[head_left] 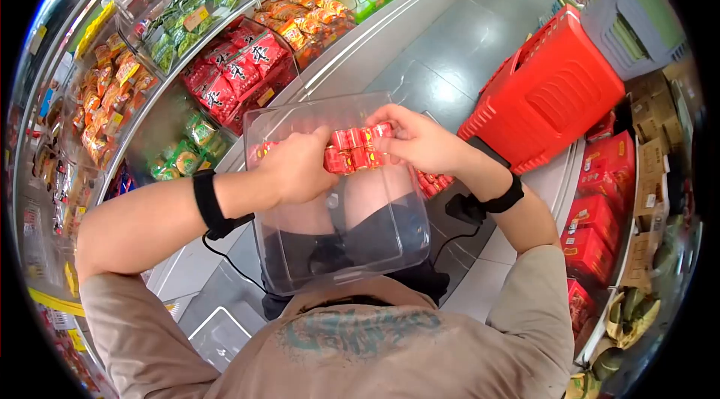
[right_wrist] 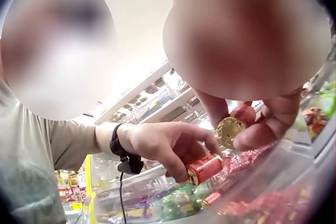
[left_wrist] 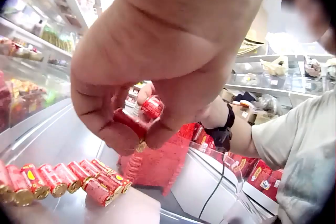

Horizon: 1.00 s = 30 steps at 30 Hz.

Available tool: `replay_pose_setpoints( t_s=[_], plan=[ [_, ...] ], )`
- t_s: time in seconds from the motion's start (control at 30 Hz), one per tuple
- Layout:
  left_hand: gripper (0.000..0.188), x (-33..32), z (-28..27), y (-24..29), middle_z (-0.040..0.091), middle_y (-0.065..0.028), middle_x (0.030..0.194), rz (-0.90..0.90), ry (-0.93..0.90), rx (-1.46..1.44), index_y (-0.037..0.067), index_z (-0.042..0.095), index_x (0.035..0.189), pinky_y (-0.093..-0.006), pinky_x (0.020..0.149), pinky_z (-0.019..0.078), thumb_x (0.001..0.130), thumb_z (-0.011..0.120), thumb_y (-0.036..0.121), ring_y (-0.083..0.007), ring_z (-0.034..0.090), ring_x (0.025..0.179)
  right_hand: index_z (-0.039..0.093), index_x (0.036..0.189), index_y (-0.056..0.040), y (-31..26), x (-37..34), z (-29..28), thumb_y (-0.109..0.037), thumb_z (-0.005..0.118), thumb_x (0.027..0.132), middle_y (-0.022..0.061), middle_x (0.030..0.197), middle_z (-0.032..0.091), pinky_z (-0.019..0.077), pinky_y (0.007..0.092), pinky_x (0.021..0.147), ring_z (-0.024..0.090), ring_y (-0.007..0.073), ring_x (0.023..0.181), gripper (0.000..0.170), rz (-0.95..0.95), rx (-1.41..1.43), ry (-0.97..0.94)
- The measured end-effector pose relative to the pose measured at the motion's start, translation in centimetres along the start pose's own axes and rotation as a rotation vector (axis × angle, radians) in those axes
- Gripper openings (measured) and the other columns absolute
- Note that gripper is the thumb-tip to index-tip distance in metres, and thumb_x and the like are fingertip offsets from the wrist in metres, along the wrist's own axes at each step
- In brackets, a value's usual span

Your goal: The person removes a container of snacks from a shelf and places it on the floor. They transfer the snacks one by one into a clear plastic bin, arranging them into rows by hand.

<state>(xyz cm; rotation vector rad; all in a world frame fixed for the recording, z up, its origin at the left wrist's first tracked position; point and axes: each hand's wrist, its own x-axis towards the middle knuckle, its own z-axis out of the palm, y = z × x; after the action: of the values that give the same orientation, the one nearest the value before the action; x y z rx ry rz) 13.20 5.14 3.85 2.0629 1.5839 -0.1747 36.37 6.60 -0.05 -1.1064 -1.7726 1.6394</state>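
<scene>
A clear plastic bin (head_left: 356, 273) sits over the person's lap, its inside facing up. Small red-wrapped candy rolls (head_left: 349, 150) with gold ends form a short double row at its far side; the left wrist view shows a row of these rolls (left_wrist: 60, 178) standing side by side. My left hand (head_left: 294, 168) is at the left end of the row, pinching one red roll (right_wrist: 206, 169) between thumb and fingers. At the right end, my right hand (head_left: 420, 140) pinches another roll (right_wrist: 232, 130), gold end showing. Its palm is blurred out in the right wrist view.
Shelf bins of red packets (head_left: 236, 73), orange packets (head_left: 307, 20) and green packets (head_left: 184, 148) line the left. A red basket (head_left: 547, 91) stands ahead right, above more red rolls (head_left: 433, 183). Red boxes (head_left: 592, 226) fill the right shelf. A clear lid-like tray (head_left: 219, 335) lies lower left.
</scene>
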Motion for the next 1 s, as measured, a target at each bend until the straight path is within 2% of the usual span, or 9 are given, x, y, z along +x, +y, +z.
replay_pose_setpoints(
  t_s=[0.07,0.2,0.3,0.33,0.4,0.6,0.63,0.87,1.0],
  plan=[
    [0.047,1.2,0.6,-0.2,0.071,-0.0207,0.102,-0.043,-0.083,0.113,0.002,0.061,0.115,-0.0462,0.077,0.0568,0.072,0.074,0.015,-0.0371,0.07,0.094,0.049,0.129,-0.0046,-0.4,-1.0,0.2,-0.01,0.059,0.099,0.0017,0.097,0.059,0.0481,0.025,0.068,0.056,0.0071,0.08,0.032,-0.002,0.093,0.044],
    [0.035,4.9,3.2,-0.5,0.072,-0.0195,0.101,-0.17,-0.192,0.323,0.001,0.068,0.105,-0.0453,0.075,0.0585,0.072,0.072,0.011,-0.0346,0.072,0.093,0.057,0.121,-0.0026,1.4,-1.1,0.2,-0.013,0.066,0.093,0.0108,0.108,0.06,0.0505,0.0323,0.082,0.06,0.0168,0.095,0.032,-0.115,0.026,0.083],
    [0.028,7.6,4.5,-1.6,0.072,-0.0197,0.098,-0.048,-0.379,0.46,0.001,0.071,0.099,-0.0444,0.071,0.0587,0.073,0.073,0.011,-0.0331,0.072,0.091,0.058,0.121,-0.0042,2.8,-0.9,0.1,-0.014,0.068,0.091,0.0118,0.107,0.059,0.0495,0.0333,0.084,0.06,0.0196,0.096,0.032,-0.188,-0.056,0.093],
    [0.026,7.8,4.8,-1.6,0.072,-0.0195,0.097,-0.048,-0.351,0.423,0.001,0.071,0.098,-0.044,0.07,0.0586,0.073,0.074,0.011,-0.0329,0.072,0.09,0.058,0.121,-0.0043,2.9,-0.8,0.2,-0.013,0.068,0.091,0.011,0.106,0.059,0.0489,0.0328,0.084,0.06,0.0194,0.096,0.032,-0.218,-0.033,0.086],
    [0.024,8.0,5.7,-1.5,0.072,-0.0192,0.093,-0.046,-0.298,0.35,0.0,0.072,0.095,-0.0433,0.069,0.0584,0.074,0.074,0.012,-0.0326,0.072,0.088,0.055,0.124,-0.0027,2.2,-1.5,-0.4,-0.007,0.065,0.094,0.0041,0.101,0.058,0.0481,0.0267,0.079,0.056,0.0094,0.09,0.032,-0.204,-0.125,0.074],
    [0.028,9.6,8.2,-2.9,0.071,-0.0218,0.093,0.132,-0.284,0.285,-0.002,0.071,0.093,-0.0425,0.074,0.0571,0.074,0.076,0.017,-0.0351,0.071,0.092,0.059,0.122,-0.0073,2.2,-1.8,-0.9,-0.014,0.069,0.091,0.0117,0.109,0.055,0.0483,0.0337,0.086,0.058,0.02,0.097,0.034,-0.288,-0.228,0.093],
    [0.03,9.3,7.4,-1.3,0.07,-0.0231,0.097,0.023,-0.36,0.275,-0.003,0.07,0.096,-0.0426,0.077,0.0564,0.075,0.076,0.018,-0.0364,0.07,0.096,0.059,0.123,-0.0096,2.4,-1.8,-1.0,-0.016,0.07,0.09,0.0117,0.109,0.055,0.0487,0.0336,0.085,0.059,0.0223,0.094,0.035,-0.286,-0.212,0.085],
    [0.025,9.4,8.9,-3.3,0.071,-0.0218,0.099,0.009,-0.214,0.135,-0.003,0.07,0.089,-0.0424,0.078,0.0556,0.077,0.073,0.019,-0.0344,0.069,0.096,0.059,0.123,-0.0108,2.4,-2.1,-1.3,-0.017,0.07,0.09,0.0118,0.11,0.056,0.0488,0.0341,0.084,0.06,0.0233,0.094,0.035,-0.28,-0.238,0.079],
    [0.043,7.9,7.0,-0.3,0.07,-0.017,0.103,-0.022,-0.559,0.25,0.003,0.066,0.109,-0.0399,0.082,0.0537,0.073,0.079,0.022,-0.031,0.068,0.098,0.059,0.123,-0.0098,2.8,-1.8,-1.5,-0.017,0.07,0.09,0.0116,0.11,0.056,0.0489,0.0351,0.084,0.06,0.024,0.094,0.035,-0.329,-0.231,0.086]
  ],
)
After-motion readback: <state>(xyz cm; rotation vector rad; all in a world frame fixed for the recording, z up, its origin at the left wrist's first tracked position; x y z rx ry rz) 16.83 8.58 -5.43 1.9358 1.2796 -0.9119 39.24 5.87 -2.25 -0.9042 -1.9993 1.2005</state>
